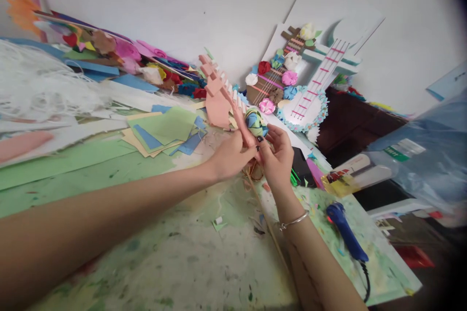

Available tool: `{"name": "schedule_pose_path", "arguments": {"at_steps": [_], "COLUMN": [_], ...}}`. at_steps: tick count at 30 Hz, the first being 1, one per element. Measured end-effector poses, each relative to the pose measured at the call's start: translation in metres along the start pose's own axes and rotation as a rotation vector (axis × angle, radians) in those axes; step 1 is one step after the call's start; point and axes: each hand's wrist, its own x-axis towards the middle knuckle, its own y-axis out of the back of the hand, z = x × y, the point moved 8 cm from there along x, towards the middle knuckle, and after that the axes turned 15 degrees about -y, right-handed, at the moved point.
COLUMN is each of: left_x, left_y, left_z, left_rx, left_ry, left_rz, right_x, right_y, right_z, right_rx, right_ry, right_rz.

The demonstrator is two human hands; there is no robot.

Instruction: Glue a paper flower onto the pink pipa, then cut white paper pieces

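Observation:
Both my hands are at a pink paper craft [239,112], a long tilted piece with blocky pegs and a row of white strips. My left hand [231,155] is closed on its lower end. Beside it, my right hand [279,153] pinches the same end, thumb against the pink paper, fingers curled by a blue, green and yellow folded-paper ball [256,122]. The ball sits against the craft; whether it is attached, I cannot tell. A thin wooden stick [269,218] runs down from below the hands. Gold scissor handles [254,173] show partly beneath them.
Green, blue and cream paper sheets [168,129] lie left of the hands. Flower-trimmed paper guitars [304,107] lean at the wall. A dark phone-like slab [304,167] and a blue corded tool [346,231] lie right. White shredded strips [40,85] are piled far left.

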Motion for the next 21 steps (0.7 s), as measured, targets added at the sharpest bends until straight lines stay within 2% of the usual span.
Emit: {"name": "schedule_pose_path", "arguments": {"at_steps": [10,21], "left_x": [-0.001,-0.007], "left_y": [0.000,-0.011], "left_z": [-0.001,0.022], "left_rx": [-0.059,0.131], "left_ry": [0.045,-0.097], "left_rz": [0.015,-0.090], "right_x": [-0.001,-0.004], "right_y": [0.001,0.003], "right_z": [0.001,-0.024], "right_rx": [-0.016,-0.033], "right_ry": [-0.013,0.095], "right_rz": [0.018,-0.053]}}
